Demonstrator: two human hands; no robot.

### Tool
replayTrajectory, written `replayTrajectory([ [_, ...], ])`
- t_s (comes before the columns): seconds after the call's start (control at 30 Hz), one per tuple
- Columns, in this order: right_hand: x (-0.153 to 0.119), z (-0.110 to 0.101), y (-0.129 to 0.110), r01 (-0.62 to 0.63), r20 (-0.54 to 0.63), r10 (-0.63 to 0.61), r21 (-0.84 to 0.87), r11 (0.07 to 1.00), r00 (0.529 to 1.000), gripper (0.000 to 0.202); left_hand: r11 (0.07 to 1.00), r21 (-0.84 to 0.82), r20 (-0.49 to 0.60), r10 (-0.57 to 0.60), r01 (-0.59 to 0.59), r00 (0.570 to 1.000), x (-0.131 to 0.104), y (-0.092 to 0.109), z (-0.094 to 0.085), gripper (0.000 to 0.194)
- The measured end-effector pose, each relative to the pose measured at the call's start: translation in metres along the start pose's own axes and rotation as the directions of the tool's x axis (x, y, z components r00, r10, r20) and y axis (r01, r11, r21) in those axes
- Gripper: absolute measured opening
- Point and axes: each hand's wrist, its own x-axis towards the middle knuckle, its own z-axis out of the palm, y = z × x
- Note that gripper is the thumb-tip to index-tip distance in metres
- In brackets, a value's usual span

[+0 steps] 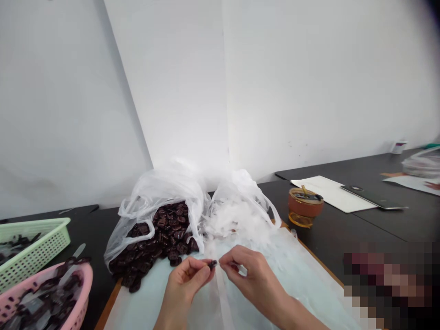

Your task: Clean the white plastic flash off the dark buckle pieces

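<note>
Pinched between thumb and forefinger, one dark glossy piece (212,264) sits in the left hand (187,279), above the pale sheet (137,307). The right hand (256,272) faces it, fingertips gathered just beside the piece; I cannot tell whether they grasp anything.

Status, as I judge it from my remote view: work is in progress, with the held piece incomplete. Remaining stock: a large heap of dark pieces (172,229) spills from the left plastic bag (147,183) onto the sheet; the right plastic bag (247,185) holds whitish, translucent material. Probable output: the pink basket (88,279), at far left, contains dark pieces mixed with translucent strips (36,302). The green basket (55,243) behind it also holds dark items, too small for me to classify. I count neither lot.
</note>
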Motion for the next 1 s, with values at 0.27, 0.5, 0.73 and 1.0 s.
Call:
replayTrajectory([
  [0.27, -0.0043, 0.0002, 0.0009, 0.106, 0.061, -0.102, -0.052, 0.993, 0.993, 0.02, 0.984, 0.164, -0.024, 0.075, -0.07, 0.997, 0.002, -0.0039, -0.0034, 0.022],
  [0.5, -0.0039, 0.0009, 0.0026, 0.104, 0.046, -0.103, -0.032, 0.994, 0.994, 0.02, 0.968, 0.213, -0.022, 0.141, -0.133, 0.99, 0.004, -0.0069, -0.0039, 0.021],
  [0.73, -0.0015, 0.004, -0.0019, 0.004, 0.005, -0.005, 0.262, 0.965, 1.0, 0.014, 0.966, 0.208, -0.065, 0.168, -0.151, 0.984, 0.0007, -0.0017, -0.0023, 0.022],
  [1.0, 0.0035, 0.0094, 0.0032, -0.251, 0.062, 0.264, 0.569, 0.783, 0.963, 0.006, 0.962, 0.177, -0.035, 0.216, -0.207, 0.976, -0.0016, -0.0001, -0.0022, 0.018],
])
